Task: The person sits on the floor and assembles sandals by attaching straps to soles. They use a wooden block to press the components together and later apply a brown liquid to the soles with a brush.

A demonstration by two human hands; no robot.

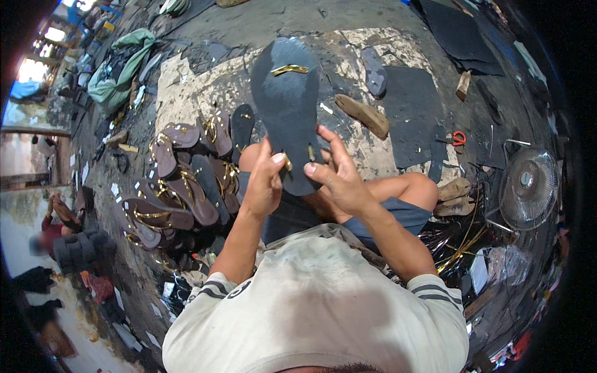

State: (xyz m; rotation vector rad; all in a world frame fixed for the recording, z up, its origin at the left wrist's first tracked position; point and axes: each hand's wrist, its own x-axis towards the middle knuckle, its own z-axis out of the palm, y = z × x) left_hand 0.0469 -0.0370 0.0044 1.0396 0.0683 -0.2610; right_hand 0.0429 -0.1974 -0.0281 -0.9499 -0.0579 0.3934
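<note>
The heel end of the dark sandal sole (287, 105) is covered by the left hand (264, 186) and right hand (339, 180), so the gold strap ends there show only in part. The pile of brown sandals (186, 180) at centre left overlaps itself, hiding lower pairs. People (43, 261) at the lower left are blurred and cut by the dark rim. The fan (530, 186) at the right edge fades into shadow; items beyond it are too dim to tell.
</note>
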